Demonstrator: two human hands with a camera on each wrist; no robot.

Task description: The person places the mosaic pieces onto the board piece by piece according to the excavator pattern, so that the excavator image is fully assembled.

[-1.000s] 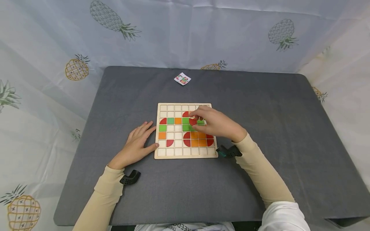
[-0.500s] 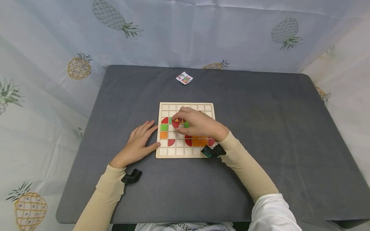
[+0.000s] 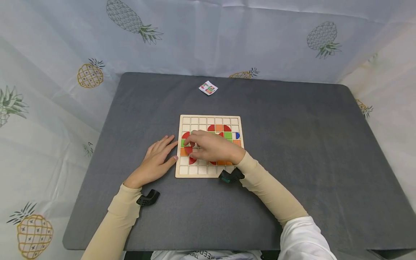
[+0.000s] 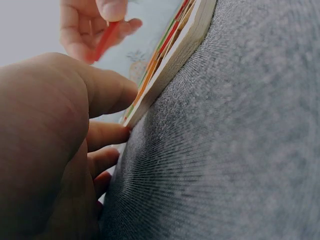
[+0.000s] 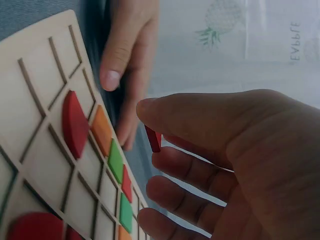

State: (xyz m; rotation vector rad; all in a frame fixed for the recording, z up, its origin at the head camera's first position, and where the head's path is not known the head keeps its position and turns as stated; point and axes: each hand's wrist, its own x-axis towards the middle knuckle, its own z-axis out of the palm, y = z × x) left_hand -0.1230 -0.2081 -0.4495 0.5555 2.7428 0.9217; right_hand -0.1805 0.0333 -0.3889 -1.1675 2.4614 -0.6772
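A wooden grid board (image 3: 198,176) lies on the grey table, part-filled with coloured tiles. My right hand (image 3: 214,146) is over its left part, pinching a red tile (image 5: 154,139) with curved edge between thumb and index finger, tilted above the cells. Just below it a red quarter-round tile (image 3: 192,161) sits in a cell. An orange tile (image 5: 101,131) and a green tile (image 5: 115,161) lie along the left column. My left hand (image 3: 155,159) rests with fingers spread, thumb and fingertips at the board's left edge. The right hand covers the board's middle cells.
A small printed card (image 3: 208,87) with a coloured pattern lies near the table's far edge. A pineapple-print curtain (image 3: 227,43) hangs behind the table (image 3: 292,144). Black wrist cameras sit on both wrists, the right one (image 3: 231,176) over the board's front edge.
My right hand has moved left across the board with the red tile and come toward the near side, uncovering tiles on the right. My left hand stays at the board's left edge.
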